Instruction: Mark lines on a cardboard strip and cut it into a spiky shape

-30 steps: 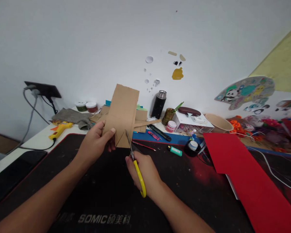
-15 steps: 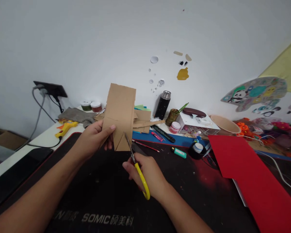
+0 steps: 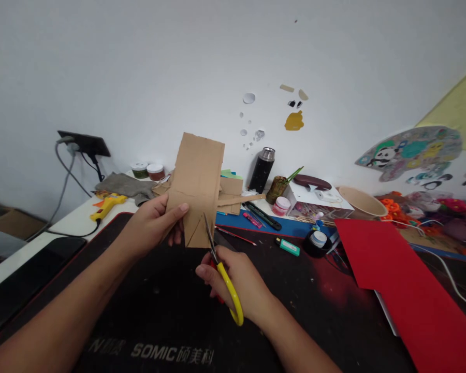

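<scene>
My left hand [image 3: 161, 223] grips a long piece of brown cardboard [image 3: 198, 166] by its left edge, thumb on the front and fingers behind. Dark drawn lines form a narrow triangle on the card's lower end. In my right hand [image 3: 236, 282] are scissors [image 3: 229, 290] with a yellow handle; a bit of red shows at the other loop. One blade lies over the front of the card at its lower right, pointing up toward the triangle's tip. Whether the other blade is behind the card is hidden.
Behind the card lie more cardboard scraps [image 3: 231, 189]. A black flask [image 3: 261, 170], a utility knife [image 3: 262, 215], a pencil [image 3: 236, 235] and a green eraser [image 3: 287, 246] are beyond my right hand. Red sheet [image 3: 404, 280] at right; yellow glue gun [image 3: 107, 205] and phone [image 3: 31, 280] at left.
The cardboard has tilted a little, its top shifting right and its lower end dropping slightly. The scissors have opened somewhat, with the red handle now showing. The whole view has shifted slightly.
</scene>
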The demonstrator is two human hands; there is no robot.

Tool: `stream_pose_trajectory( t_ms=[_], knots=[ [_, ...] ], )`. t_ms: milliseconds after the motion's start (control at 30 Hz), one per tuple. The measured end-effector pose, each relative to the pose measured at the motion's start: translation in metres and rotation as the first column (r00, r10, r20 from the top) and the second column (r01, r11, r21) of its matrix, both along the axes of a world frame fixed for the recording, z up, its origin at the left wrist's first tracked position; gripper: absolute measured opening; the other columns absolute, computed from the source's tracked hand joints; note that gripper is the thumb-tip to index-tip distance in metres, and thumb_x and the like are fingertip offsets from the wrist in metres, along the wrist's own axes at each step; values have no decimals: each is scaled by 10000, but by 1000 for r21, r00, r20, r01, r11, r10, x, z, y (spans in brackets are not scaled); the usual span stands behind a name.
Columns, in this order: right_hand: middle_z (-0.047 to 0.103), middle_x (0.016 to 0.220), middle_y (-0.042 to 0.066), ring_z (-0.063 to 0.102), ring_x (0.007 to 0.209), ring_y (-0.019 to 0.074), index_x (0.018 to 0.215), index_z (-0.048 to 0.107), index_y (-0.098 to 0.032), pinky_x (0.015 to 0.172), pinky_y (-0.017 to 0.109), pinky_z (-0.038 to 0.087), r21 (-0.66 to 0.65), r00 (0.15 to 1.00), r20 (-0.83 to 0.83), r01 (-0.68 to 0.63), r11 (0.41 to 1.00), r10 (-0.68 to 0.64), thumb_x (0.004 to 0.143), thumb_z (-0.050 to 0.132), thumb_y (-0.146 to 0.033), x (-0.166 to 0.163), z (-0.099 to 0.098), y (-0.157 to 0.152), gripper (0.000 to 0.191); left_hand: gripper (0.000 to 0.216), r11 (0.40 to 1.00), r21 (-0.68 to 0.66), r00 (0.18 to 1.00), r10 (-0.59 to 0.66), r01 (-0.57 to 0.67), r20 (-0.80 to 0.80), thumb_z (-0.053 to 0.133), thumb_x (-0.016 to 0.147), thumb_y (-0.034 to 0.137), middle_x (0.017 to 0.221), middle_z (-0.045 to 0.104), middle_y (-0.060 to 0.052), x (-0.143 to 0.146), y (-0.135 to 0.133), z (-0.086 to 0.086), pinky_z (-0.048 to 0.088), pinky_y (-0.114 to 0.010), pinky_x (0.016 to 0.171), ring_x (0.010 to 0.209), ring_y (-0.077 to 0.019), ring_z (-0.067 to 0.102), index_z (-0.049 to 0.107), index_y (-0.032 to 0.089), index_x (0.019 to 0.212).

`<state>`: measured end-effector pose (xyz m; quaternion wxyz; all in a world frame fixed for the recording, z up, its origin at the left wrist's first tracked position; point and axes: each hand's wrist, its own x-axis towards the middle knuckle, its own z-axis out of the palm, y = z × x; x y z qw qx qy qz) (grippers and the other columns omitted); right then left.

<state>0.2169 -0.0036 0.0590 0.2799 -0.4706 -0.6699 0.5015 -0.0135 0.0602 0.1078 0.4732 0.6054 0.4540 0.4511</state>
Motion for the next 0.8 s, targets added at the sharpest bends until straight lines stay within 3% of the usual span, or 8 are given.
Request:
stream_pose_trajectory(
  t_ms=[500,800],
  knots=[
    [647,648,-41,630,470,120,940,654,-214,449,189,444,4,999,8,35,999,-35,1087,689,-498,-3,-10,1,321,405,998,-56,997,1,-5,-83,727,971,579,554,676,14,0,3,-8,457,-206,369,417,-149,644,546,248,822],
    [630,606,-35,601,480,131,898,637,-229,499,224,409,44,989,131,67,997,-72,1106,664,-495,-4,-7,0,338,393,998,-58,996,13,-18,-86,730,976,563,551,662,7,4,3,-9,461,-222,376,425,-166,642,546,251,822]
  ],
)
